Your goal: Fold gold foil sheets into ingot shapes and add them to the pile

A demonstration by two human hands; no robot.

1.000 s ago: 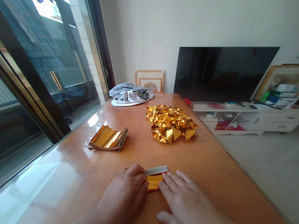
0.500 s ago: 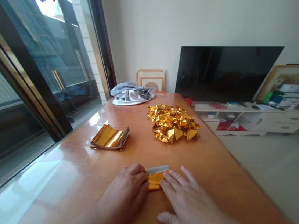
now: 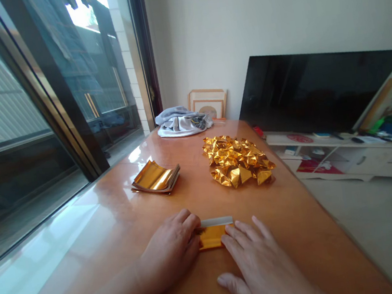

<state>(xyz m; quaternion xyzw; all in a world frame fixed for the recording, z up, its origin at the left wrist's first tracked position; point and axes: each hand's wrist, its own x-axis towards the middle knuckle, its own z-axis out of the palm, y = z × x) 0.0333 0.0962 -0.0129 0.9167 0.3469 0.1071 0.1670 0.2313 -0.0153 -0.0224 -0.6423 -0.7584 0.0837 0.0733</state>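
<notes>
I see no brand, label or writing that I can read anywhere here; the boxes and papers on the low white cabinet (image 3: 359, 163) beyond the table's right edge are too small and blurred to make out.

My left hand (image 3: 172, 250) lies palm down on the table (image 3: 85, 240), fingers loosely curled, its fingertips pressing the left end of one folded gold foil sheet (image 3: 211, 236). My right hand (image 3: 262, 266) lies flat and open, fingers spread, with the fingertips resting on the right end of the same sheet. Neither hand grips it; both only press it down. The sheet sits near the table's near edge, about midway across, with a narrow white strip showing along its far side.

Counting what else the table carries: one stack of gold foil sheets (image 3: 156, 178), curled up at the edges, lies left of the middle towards the window side; I cannot count the sheets in it. One heap of folded gold foil pieces (image 3: 238, 159) sits towards the right edge, well apart from the stack; the pieces are too many and too tangled to count. One bundle of grey and white cloth (image 3: 182, 121) lies at the far edge, with one wooden picture frame (image 3: 208, 102) leaning on the wall behind it.

One dark television screen (image 3: 315, 89) leans on the wall above the cabinet.
</notes>
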